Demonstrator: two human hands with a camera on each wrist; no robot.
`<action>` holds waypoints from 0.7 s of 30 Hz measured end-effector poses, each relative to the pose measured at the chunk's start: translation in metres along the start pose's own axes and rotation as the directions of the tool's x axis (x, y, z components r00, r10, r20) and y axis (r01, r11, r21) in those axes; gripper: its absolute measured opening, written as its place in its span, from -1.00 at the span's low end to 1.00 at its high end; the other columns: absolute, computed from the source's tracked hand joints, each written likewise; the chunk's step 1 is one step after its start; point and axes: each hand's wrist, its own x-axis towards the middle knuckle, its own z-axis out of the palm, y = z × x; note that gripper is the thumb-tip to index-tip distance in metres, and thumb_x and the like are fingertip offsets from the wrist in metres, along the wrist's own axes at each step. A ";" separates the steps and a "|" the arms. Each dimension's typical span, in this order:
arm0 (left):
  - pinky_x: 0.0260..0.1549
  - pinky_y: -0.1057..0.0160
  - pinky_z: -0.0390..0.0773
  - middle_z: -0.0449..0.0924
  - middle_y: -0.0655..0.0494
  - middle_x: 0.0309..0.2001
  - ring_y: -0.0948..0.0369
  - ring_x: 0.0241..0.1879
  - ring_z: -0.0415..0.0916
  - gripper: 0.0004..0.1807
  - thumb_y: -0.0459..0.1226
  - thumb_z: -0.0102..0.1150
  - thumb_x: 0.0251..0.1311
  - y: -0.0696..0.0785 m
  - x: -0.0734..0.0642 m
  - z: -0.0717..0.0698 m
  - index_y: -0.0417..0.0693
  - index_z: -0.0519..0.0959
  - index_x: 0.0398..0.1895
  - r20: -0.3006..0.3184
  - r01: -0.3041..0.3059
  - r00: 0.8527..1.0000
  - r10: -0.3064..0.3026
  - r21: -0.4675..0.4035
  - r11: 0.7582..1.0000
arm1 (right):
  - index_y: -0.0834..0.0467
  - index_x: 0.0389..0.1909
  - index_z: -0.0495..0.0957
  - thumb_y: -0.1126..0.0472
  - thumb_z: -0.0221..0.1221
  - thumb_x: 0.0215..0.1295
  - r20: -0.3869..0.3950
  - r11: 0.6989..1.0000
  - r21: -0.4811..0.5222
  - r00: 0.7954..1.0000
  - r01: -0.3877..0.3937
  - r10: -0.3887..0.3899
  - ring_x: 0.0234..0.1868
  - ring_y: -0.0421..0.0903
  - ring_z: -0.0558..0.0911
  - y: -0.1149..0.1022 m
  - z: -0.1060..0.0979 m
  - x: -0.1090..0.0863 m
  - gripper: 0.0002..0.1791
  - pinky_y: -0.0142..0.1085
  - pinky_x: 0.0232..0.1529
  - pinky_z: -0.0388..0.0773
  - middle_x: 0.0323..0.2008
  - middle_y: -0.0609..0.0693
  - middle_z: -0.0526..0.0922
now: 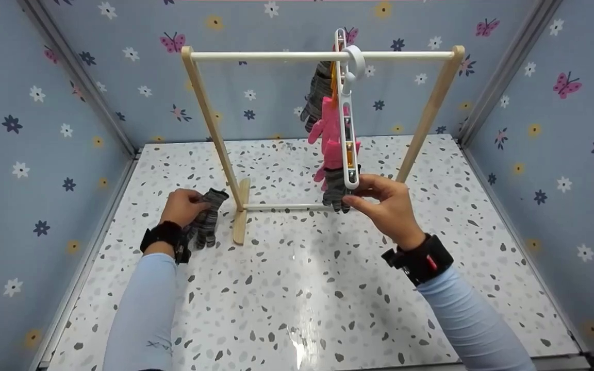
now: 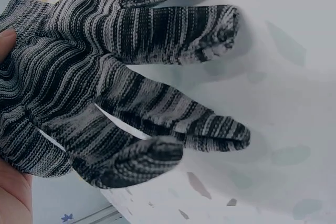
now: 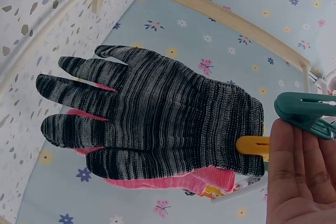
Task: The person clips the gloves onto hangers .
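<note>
My left hand [image 1: 181,207] pinches a black-and-grey striped knit glove [image 1: 209,219] near its cuff, low over the tabletop at the left. Its fingers spread out in the left wrist view [image 2: 152,35]. My right hand [image 1: 392,208] is at the near end of a white clip hanger [image 1: 346,111]. There its fingers hold a green clothespin [image 3: 304,106]; the thumb is hidden in the right wrist view. Beside it, a yellow clothespin [image 3: 253,145] grips the cuff of another striped glove [image 3: 163,114]. Pink gloves [image 1: 332,123] and a further striped glove [image 1: 318,93] hang behind.
The hanger's hook [image 1: 356,62] hangs over the white top bar [image 1: 276,55] of a wooden rack [image 1: 428,116]. The rack's left foot [image 1: 241,226] stands near the left hand. Flowered panels [image 1: 60,154] enclose the speckled tabletop [image 1: 276,288] on the left, back and right.
</note>
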 end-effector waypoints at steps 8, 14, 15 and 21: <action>-0.39 0.20 0.40 0.56 0.08 -0.52 0.17 -0.48 0.39 -0.80 -0.31 0.38 0.42 0.007 -0.002 -0.007 -0.32 0.71 -0.32 -0.069 -0.017 0.998 0.014 -0.046 0.999 | 0.55 -0.04 0.70 0.64 0.45 0.13 -0.001 1.000 0.003 1.000 -0.002 0.002 -0.16 -0.31 0.77 0.000 -0.001 0.000 -0.66 -0.40 -0.02 0.76 -0.20 0.45 0.77; -0.37 0.26 0.42 0.68 -0.02 -0.42 0.26 -0.48 0.41 -0.80 -0.30 0.40 0.43 0.009 -0.005 -0.011 -0.36 0.76 -0.19 -0.123 -0.010 0.992 0.001 -0.078 0.997 | 0.53 -0.06 0.70 0.60 0.45 0.16 -0.004 1.000 -0.011 1.000 -0.008 0.008 -0.15 -0.32 0.76 0.000 0.000 0.000 -0.69 -0.42 0.00 0.75 -0.18 0.44 0.78; -0.38 0.26 0.42 0.68 -0.03 -0.42 0.26 -0.50 0.41 -0.79 -0.30 0.40 0.43 0.010 -0.006 -0.012 -0.36 0.77 -0.18 -0.127 -0.010 0.992 -0.002 -0.088 0.996 | 0.53 -0.06 0.70 0.60 0.45 0.16 -0.005 1.000 -0.011 1.000 -0.009 0.008 -0.15 -0.32 0.76 -0.001 0.000 0.000 -0.69 -0.42 0.00 0.75 -0.18 0.43 0.78; -0.41 0.31 0.44 0.71 -0.02 -0.40 0.26 -0.50 0.43 -0.79 -0.29 0.39 0.44 0.011 -0.009 -0.017 -0.33 0.79 -0.14 -0.150 -0.005 0.989 -0.014 -0.124 0.992 | 0.54 -0.05 0.70 0.62 0.45 0.15 -0.007 1.000 -0.009 1.000 -0.012 0.012 -0.15 -0.31 0.76 -0.002 0.000 -0.001 -0.68 -0.41 0.01 0.75 -0.18 0.44 0.78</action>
